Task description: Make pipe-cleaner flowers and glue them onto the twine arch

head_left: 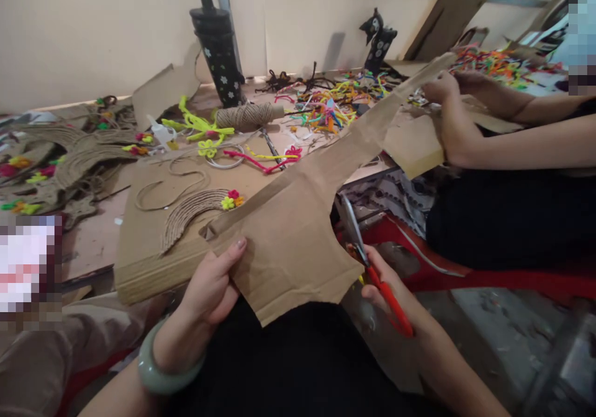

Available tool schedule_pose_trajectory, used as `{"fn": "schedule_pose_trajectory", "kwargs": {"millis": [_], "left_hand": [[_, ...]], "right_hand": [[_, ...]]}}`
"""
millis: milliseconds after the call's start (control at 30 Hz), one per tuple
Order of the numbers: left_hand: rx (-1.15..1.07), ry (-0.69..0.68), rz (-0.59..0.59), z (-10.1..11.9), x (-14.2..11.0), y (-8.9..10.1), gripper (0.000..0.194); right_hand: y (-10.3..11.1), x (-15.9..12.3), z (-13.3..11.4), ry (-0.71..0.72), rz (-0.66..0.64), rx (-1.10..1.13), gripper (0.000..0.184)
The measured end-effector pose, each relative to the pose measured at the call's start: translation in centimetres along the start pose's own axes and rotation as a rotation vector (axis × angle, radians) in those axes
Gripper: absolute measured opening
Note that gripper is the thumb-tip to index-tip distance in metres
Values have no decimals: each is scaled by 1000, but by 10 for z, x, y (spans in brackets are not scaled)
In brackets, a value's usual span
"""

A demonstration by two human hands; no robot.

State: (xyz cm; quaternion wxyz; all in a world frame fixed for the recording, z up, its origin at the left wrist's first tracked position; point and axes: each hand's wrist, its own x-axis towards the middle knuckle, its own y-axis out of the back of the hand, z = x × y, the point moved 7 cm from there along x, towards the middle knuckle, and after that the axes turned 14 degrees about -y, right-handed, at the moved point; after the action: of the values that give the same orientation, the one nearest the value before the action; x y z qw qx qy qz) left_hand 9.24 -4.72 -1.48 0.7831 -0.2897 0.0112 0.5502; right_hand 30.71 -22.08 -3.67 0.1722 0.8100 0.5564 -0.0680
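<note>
A long sheet of brown cardboard [293, 243] with a curved cut-out on its right edge stretches from my lap towards the far right. My left hand [209, 290] pinches its left edge, thumb on top. In my right hand [395, 290] is a pair of scissors [388, 302] with red handles, its metal blades pointing up beside the curved cut. Part of the right fingers is hidden behind the handles. Under the sheet's left side, a rope rainbow [198, 209] with small bright knotted flowers lies on a stack of cardboard [153, 268].
A twine spool [246, 116], a black flower-dotted holder [218, 57] and colourful cord pieces [330, 103] lie across the table. More rope rainbows [84, 147] are piled at left. A co-worker's hands [442, 88] are by the sheet's far end, at right.
</note>
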Motion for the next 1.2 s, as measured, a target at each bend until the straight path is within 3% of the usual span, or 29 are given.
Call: {"fn": "schedule_pose_trajectory", "kwargs": {"millis": [133,233,467,667,933,1200], "left_hand": [[10,-24,31,-3,-2,0,35],[15,-5,13,-8,-5,-3,39],[13,24,-3,-16,-12,-4,40],[20,21,-21,-16,-13,-4,40],[64,9,-69,-21,-14,-5,51],[76,19,-87,-25,-13,-3,34]], "right_hand": [[-10,0,-1,-29,-123,22,75],[-15,1,-6,-18,-146,-32,78],[-13,3,-3,35,-31,-152,79],[-6,1,4,-16,40,-219,72],[-9,-2,3,1,-77,-196,72],[-9,0,7,-13,-11,-175,66]]}}
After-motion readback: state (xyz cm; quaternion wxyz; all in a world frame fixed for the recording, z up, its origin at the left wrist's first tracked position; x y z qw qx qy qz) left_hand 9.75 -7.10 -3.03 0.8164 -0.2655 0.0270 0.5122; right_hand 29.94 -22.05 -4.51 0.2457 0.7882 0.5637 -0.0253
